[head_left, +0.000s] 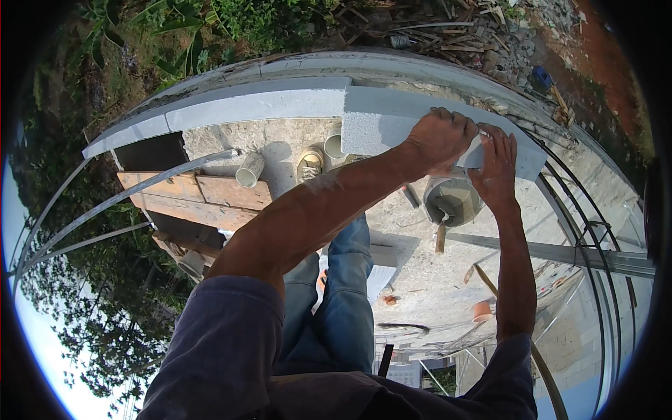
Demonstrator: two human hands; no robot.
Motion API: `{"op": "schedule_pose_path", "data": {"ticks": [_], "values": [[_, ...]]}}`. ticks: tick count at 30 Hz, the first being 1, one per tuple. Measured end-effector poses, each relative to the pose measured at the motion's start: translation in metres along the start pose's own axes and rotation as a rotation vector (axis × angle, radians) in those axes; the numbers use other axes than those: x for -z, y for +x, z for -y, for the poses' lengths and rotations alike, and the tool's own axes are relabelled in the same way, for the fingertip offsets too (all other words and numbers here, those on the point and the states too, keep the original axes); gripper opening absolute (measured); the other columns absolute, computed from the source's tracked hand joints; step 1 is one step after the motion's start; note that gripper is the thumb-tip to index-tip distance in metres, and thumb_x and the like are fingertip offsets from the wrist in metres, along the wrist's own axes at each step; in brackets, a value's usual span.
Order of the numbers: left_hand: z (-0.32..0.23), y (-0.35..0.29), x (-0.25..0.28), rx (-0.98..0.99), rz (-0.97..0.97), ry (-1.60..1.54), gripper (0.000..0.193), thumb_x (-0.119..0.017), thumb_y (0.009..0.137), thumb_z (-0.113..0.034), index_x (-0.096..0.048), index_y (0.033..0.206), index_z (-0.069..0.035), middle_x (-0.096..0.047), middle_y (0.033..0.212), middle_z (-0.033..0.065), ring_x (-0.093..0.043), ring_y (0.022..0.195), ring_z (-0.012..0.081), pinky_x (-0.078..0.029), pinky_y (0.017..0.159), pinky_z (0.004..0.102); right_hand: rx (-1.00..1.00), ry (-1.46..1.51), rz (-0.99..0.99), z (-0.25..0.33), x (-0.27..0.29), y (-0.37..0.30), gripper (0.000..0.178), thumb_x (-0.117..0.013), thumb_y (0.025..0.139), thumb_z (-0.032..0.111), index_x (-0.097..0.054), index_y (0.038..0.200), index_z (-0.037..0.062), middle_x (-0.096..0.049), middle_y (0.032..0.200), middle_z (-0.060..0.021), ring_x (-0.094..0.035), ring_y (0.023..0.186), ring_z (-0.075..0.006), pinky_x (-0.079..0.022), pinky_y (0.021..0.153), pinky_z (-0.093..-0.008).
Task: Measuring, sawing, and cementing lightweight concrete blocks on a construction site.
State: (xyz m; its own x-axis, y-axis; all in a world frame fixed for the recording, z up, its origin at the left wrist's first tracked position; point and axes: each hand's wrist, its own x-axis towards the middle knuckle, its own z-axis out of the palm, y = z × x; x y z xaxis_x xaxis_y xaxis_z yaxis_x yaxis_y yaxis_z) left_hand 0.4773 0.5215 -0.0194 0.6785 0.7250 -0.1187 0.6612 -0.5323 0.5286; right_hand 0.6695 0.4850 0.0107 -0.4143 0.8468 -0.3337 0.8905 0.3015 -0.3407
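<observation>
A large pale grey building block [374, 115] lies on top of the wall ahead of me, at the right end of a row of similar blocks [231, 101]. My left hand [442, 138] is closed into a fist over the block's right part. Whatever its fingers hold is hidden; a small whitish bit shows between the two hands. Close beside it, my right hand [495, 164] has its fingers stretched out against the block, thumb toward the left hand. Below the hands stands a bucket [479, 204] of grey mix, with a wooden handle [440, 239] at its rim.
Two pale containers [250, 170] stand near my shoe [309, 166]. Wooden planks [199, 192] lie at left beside dark openings, under curved metal bars [133, 199]. Dark rods [595, 231] and a metal beam [546, 246] cross the right side. Rubble [483, 42] lies beyond the wall.
</observation>
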Motion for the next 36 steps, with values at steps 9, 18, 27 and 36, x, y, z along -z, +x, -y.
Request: {"op": "schedule_pose_path", "data": {"ticks": [9, 18, 27, 36], "values": [[0.014, -0.005, 0.004, -0.009, -0.051, -0.071, 0.045, -0.072, 0.061, -0.014, -0.055, 0.101, -0.002, -0.059, 0.083, 0.0096, -0.063, 0.074, 0.0263, -0.053, 0.066, 0.0353, -0.032, 0.005, 0.002, 0.012, 0.005, 0.01, 0.067, -0.069, 0.065, 0.004, -0.048, 0.129, 0.0053, -0.045, 0.134, -0.011, -0.038, 0.132, -0.0324, -0.022, 0.113, -0.0584], [0.022, -0.015, -0.011, -0.032, -0.012, -0.065, 0.049, -0.07, 0.06, -0.015, -0.053, 0.104, -0.001, -0.058, 0.089, 0.0101, -0.062, 0.08, 0.0264, -0.053, 0.071, 0.0367, 0.008, 0.002, -0.008, 0.012, -0.012, 0.013, 0.07, -0.068, 0.063, 0.003, -0.046, 0.129, 0.005, -0.045, 0.135, -0.0139, -0.038, 0.131, -0.0347, -0.021, 0.113, -0.0612], [0.04, -0.002, -0.049, -0.015, 0.021, -0.118, 0.048, -0.071, 0.063, -0.016, -0.053, 0.105, -0.002, -0.061, 0.095, 0.0141, -0.064, 0.086, 0.0305, -0.055, 0.076, 0.0398, -0.033, -0.02, -0.074, -0.003, -0.051, 0.025, 0.062, -0.067, 0.067, -0.001, -0.052, 0.127, 0.0074, -0.049, 0.126, -0.0089, -0.043, 0.126, -0.0284, -0.024, 0.112, -0.0593], [0.052, 0.016, -0.068, 0.075, 0.229, -0.118, 0.063, -0.073, 0.064, -0.022, -0.049, 0.117, -0.001, -0.059, 0.113, 0.0186, -0.062, 0.104, 0.0364, -0.054, 0.088, 0.0451, -0.061, -0.207, -0.034, -0.028, -0.103, 0.031, 0.049, -0.06, 0.084, 0.011, -0.053, 0.132, 0.0086, -0.047, 0.135, -0.0092, -0.037, 0.133, -0.0284, -0.02, 0.115, -0.0573]]}}
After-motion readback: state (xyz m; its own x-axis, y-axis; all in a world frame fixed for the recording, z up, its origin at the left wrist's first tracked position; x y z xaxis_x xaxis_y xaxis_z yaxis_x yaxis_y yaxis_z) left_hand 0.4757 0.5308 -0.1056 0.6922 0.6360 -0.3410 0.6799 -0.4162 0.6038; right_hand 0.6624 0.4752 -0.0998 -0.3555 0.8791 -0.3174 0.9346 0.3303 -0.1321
